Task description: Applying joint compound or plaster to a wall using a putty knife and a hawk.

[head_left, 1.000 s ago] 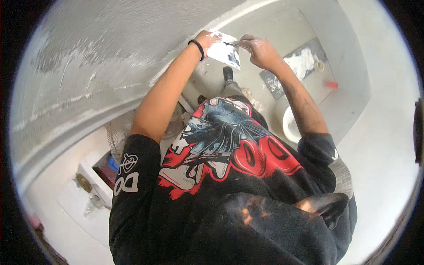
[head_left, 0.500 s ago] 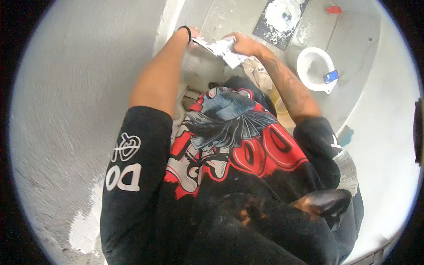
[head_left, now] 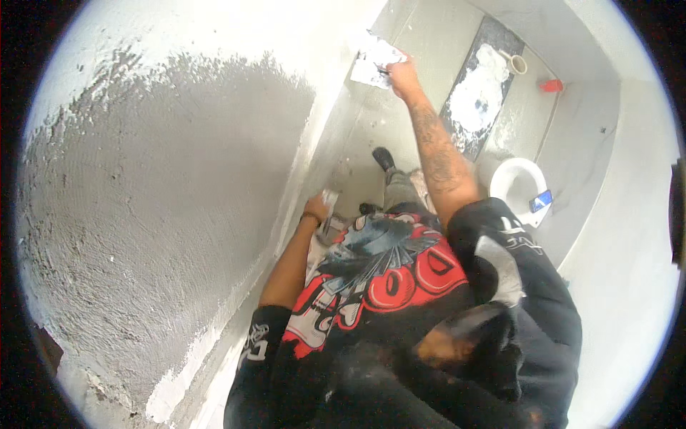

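Observation:
My right hand [head_left: 404,77] is stretched far ahead, closed on a plastering trowel whose flat rectangular blade [head_left: 373,60] is smeared with white plaster. The blade is at the wall's upper right edge; I cannot tell whether it touches. Lower down, my left hand [head_left: 315,208] is closed on a flat whitish blade [head_left: 330,199], small and partly hidden by the fingers. It is beside the wall [head_left: 207,150] on my left, which is rough grey with a white coat along its top. A dark board [head_left: 463,139] spread with white plaster [head_left: 480,93] lies to the right of my right forearm.
A white toilet [head_left: 506,179] stands on the right with a blue phone-like device [head_left: 541,201] on its rim. Past the board are a beige round cup-like item [head_left: 517,65] and a red object [head_left: 551,86]. My shoe [head_left: 384,158] is on the tiled floor [head_left: 357,132].
My hands were close together at the smeared blades and have separated. The right has reached forward with the trowel; the left has dropped back toward my body. More of the wall is in view.

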Action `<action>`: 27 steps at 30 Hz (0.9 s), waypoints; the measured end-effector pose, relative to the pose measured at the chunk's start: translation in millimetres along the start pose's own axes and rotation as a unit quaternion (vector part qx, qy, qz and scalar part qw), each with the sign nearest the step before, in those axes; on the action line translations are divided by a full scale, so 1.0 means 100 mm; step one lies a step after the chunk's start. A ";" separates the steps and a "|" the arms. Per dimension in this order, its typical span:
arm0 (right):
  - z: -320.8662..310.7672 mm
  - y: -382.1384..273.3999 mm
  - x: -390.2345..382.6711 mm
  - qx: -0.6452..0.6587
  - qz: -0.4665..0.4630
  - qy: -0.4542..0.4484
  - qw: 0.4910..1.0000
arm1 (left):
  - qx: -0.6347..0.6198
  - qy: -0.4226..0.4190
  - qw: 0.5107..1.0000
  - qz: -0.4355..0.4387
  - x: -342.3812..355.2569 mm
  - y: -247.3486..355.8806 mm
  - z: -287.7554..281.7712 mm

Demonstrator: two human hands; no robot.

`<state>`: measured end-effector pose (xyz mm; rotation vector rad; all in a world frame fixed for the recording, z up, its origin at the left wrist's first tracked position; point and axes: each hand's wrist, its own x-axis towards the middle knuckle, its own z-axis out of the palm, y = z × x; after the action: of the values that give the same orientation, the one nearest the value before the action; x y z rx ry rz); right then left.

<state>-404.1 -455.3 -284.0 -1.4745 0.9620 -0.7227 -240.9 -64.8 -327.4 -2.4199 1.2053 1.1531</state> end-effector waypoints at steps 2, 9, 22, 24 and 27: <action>0.02 -0.38 0.17 0.249 0.078 0.110 0.959 | 0.009 0.030 0.997 -0.068 -0.12 -0.32 0.28; 0.96 -0.11 0.66 0.128 -0.083 0.230 0.961 | -0.004 -0.024 0.993 -0.113 -0.65 -1.68 1.42; 1.98 -0.69 -0.45 -0.044 -0.193 0.349 0.916 | -0.270 0.065 0.943 -0.183 -1.38 -1.37 1.45; 2.21 -0.81 -0.74 -0.024 -0.200 0.336 0.920 | -0.210 0.093 0.959 -0.168 -1.38 -1.62 1.70; 2.21 -0.78 -1.06 0.040 -0.169 0.285 0.943 | -0.183 0.088 0.966 -0.162 -1.35 -1.56 1.61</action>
<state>-249.7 -257.2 -227.8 -1.3967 1.0980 -1.4800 -262.6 193.3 -362.2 -2.9045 0.6355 1.1590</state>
